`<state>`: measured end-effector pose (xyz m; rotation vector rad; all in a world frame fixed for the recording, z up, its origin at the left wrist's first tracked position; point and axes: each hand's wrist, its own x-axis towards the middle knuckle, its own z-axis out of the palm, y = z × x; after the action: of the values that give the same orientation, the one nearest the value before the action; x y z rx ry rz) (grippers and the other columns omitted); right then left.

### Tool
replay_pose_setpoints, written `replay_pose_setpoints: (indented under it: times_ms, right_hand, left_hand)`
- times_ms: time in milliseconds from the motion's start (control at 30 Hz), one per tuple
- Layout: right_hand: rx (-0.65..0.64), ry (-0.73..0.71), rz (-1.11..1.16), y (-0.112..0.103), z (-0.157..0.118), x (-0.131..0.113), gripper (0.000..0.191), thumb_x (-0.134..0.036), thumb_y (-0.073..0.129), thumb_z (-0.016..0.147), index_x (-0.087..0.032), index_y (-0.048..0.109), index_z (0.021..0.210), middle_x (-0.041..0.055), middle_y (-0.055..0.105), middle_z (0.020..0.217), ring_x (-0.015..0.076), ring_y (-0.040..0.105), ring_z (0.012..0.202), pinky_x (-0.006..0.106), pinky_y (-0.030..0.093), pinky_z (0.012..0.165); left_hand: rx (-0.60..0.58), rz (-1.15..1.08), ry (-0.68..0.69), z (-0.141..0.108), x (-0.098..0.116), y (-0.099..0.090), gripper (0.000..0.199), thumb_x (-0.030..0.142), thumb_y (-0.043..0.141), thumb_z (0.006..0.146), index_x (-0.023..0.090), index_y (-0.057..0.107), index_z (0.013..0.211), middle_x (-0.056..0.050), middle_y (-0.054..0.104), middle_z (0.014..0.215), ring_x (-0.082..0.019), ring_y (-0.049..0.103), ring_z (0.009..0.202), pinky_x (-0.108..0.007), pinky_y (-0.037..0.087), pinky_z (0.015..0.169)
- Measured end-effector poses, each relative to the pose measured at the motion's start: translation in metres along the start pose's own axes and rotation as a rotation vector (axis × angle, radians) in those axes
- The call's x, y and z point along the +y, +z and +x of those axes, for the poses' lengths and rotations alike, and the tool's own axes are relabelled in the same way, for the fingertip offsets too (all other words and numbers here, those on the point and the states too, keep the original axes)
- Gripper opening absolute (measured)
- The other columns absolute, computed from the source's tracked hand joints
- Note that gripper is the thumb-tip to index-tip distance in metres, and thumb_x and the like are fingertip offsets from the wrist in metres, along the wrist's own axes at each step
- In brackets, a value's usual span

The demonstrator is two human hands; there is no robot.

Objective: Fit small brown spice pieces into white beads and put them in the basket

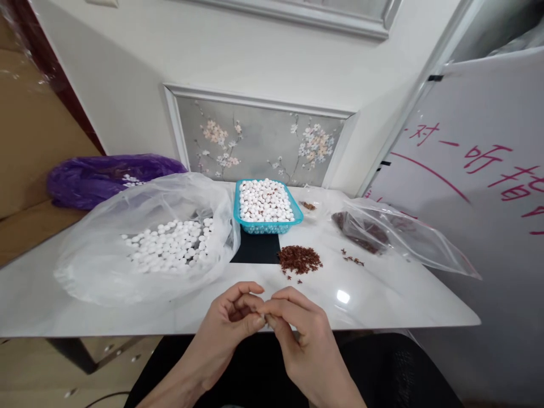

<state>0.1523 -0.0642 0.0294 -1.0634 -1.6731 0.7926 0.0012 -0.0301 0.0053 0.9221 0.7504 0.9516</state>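
Close to the table's front edge, my left hand [233, 317] and my right hand [300, 323] meet with fingertips pinched together. Whatever small thing sits between them is mostly covered by the fingers; only a pale speck shows. Just beyond my right hand lies a pile of small reddish-brown pieces [300, 259], with a few strays beside it. Past the hands stands a turquoise plastic basket [266, 229] heaped with white balls [267, 199], some with brown bits on them. Left of it, an open translucent bag [106, 272] holds many loose white balls [170, 245].
A black sheet [259, 247] lies partly under the basket. A purple bag [80, 181] is at the back left. To the right, a clear zip bag [408, 226] holds more brown pieces. The white table [382, 306] meets a panelled wall; a written-on whiteboard [476, 170] stands right.
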Motion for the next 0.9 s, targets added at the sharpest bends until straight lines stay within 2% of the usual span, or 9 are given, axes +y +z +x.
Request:
replay_pose_setpoints:
  times_ms: [133,233,300,400,467,567,700,767,900]
  right_hand:
    - [0.019,0.003,-0.009,-0.004,0.000,0.008,0.030,-0.016,0.045,0.090,-0.025,0.061,0.113,0.0029,0.059,0.092,0.0128,0.058,0.081,0.022,0.048,0.072]
    - [0.168,0.007,-0.145,-0.018,0.006,0.029,0.030,-0.019,0.043,0.090,-0.021,0.056,0.117,0.0035,0.060,0.088,0.0146,0.059,0.079,0.026,0.048,0.074]
    - [0.259,0.088,-0.355,-0.028,0.011,0.047,0.026,-0.019,0.043,0.090,-0.019,0.061,0.108,0.0068,0.061,0.097,0.0173,0.060,0.082,0.028,0.048,0.073]
    - [0.255,0.151,-0.644,-0.034,0.019,0.070,0.024,-0.016,0.045,0.085,-0.018,0.066,0.097,0.0078,0.064,0.093,0.0205,0.062,0.076,0.031,0.048,0.067]
    - [0.248,0.133,-0.762,-0.032,0.021,0.079,0.023,-0.016,0.046,0.083,-0.020,0.068,0.088,0.0068,0.065,0.086,0.0210,0.063,0.073,0.030,0.048,0.063]
    - [0.246,0.097,-0.833,-0.028,0.019,0.089,0.023,-0.019,0.046,0.083,-0.022,0.067,0.074,0.0042,0.066,0.076,0.0192,0.063,0.065,0.027,0.046,0.056]
    - [0.274,0.086,-0.836,-0.028,0.014,0.101,0.023,-0.028,0.042,0.086,-0.023,0.065,0.081,0.0046,0.067,0.081,0.0201,0.064,0.066,0.027,0.046,0.053]
    - [0.310,0.068,-0.812,-0.028,0.011,0.105,0.024,-0.032,0.040,0.088,-0.023,0.062,0.085,0.0053,0.067,0.084,0.0206,0.063,0.067,0.028,0.047,0.054]
    - [0.422,-0.005,-0.698,-0.026,0.007,0.102,0.023,-0.030,0.037,0.091,-0.021,0.057,0.087,0.0068,0.064,0.088,0.0190,0.063,0.070,0.029,0.049,0.061]
  left_hand:
    - [0.050,-0.049,0.015,0.001,0.005,0.007,0.022,0.021,0.071,0.073,0.021,0.062,0.093,0.001,0.065,0.077,-0.009,0.058,0.071,-0.022,0.045,0.073]
    - [0.107,0.022,0.080,0.012,0.021,0.012,0.019,0.025,0.069,0.074,0.020,0.063,0.091,0.000,0.066,0.083,-0.010,0.060,0.071,-0.024,0.047,0.075]
    - [0.153,0.189,0.193,0.031,0.038,0.013,0.018,0.029,0.067,0.075,0.019,0.064,0.090,-0.002,0.067,0.087,-0.014,0.062,0.077,-0.028,0.049,0.079]
    - [0.246,0.612,0.440,0.078,0.065,0.012,0.021,0.032,0.060,0.079,0.017,0.066,0.092,-0.007,0.070,0.088,-0.022,0.065,0.083,-0.034,0.049,0.082]
    - [0.290,0.698,0.506,0.111,0.080,0.011,0.027,0.025,0.060,0.076,0.015,0.065,0.101,-0.012,0.068,0.106,-0.025,0.062,0.093,-0.037,0.046,0.086]
    - [0.285,0.811,0.518,0.140,0.091,0.009,0.043,0.015,0.061,0.071,0.009,0.061,0.114,-0.018,0.065,0.115,-0.029,0.062,0.096,-0.039,0.046,0.085]
    - [0.208,0.965,0.529,0.126,0.096,-0.001,0.044,0.020,0.051,0.077,0.012,0.059,0.120,-0.009,0.064,0.119,-0.027,0.060,0.101,-0.032,0.043,0.086]
    - [0.181,1.038,0.508,0.107,0.103,-0.016,0.036,0.022,0.050,0.077,0.014,0.068,0.107,-0.004,0.070,0.108,-0.026,0.061,0.098,-0.030,0.042,0.086]
    - [0.232,1.150,0.416,0.073,0.129,-0.060,0.018,0.019,0.058,0.069,0.018,0.074,0.077,-0.006,0.075,0.083,-0.025,0.064,0.079,-0.032,0.045,0.076]
